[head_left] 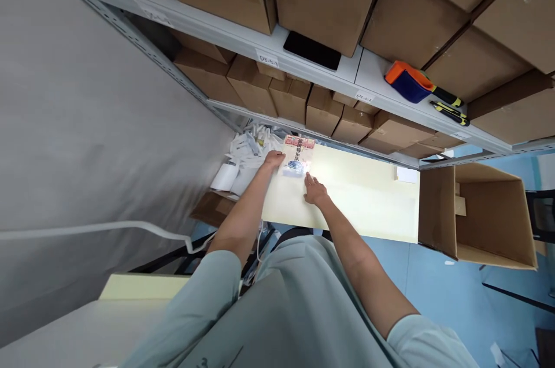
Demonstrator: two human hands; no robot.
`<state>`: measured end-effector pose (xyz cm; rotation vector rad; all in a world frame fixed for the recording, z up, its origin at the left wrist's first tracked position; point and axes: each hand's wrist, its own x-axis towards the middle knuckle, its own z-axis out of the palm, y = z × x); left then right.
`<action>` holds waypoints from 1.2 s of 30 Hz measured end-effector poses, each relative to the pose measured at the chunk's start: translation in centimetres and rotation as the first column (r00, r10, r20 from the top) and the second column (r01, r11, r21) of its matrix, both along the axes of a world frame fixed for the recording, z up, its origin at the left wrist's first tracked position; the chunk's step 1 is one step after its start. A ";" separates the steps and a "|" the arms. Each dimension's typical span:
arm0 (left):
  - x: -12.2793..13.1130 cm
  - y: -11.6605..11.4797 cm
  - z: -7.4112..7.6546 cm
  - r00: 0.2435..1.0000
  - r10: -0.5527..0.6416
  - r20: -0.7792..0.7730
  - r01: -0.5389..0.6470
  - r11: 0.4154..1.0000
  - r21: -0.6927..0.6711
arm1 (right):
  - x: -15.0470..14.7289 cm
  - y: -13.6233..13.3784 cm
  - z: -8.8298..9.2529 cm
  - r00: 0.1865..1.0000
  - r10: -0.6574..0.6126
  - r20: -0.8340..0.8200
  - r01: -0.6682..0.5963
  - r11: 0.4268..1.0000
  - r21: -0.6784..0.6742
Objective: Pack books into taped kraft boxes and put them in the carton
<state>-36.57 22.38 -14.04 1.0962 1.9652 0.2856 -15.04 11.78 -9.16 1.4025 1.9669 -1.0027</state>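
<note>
A flat, glossy printed packet lies on the pale yellow tabletop, red along its far edge, with dark characters down the middle and a blue patch near the bottom. My left hand is closed on its left edge, the fingertips partly hidden. At the lower right corner of the packet, my right hand rests open, its fingers stretched forward and touching or nearly touching it.
Crumpled white material and a white roll lie left of the table. Shelves of cardboard boxes overhang the back, holding a black phone, tape dispenser and cutter. An opened carton stands right.
</note>
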 end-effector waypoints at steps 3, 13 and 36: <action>0.2 0.4 0.8 0.999 0.021 0.038 -0.023 0.999 0.035 | 0.0 0.0 0.1 0.999 -0.023 -0.033 0.023 1.000 -0.005; 6.2 -0.2 5.2 0.990 -0.132 0.049 0.110 0.943 0.315 | 8.8 -6.2 1.6 0.977 -0.069 -0.203 0.117 0.965 0.233; 42.3 -23.8 4.7 0.776 -0.117 0.620 0.245 0.962 -0.125 | 41.0 -20.9 3.0 -0.195 -0.792 -0.579 0.942 0.014 -0.335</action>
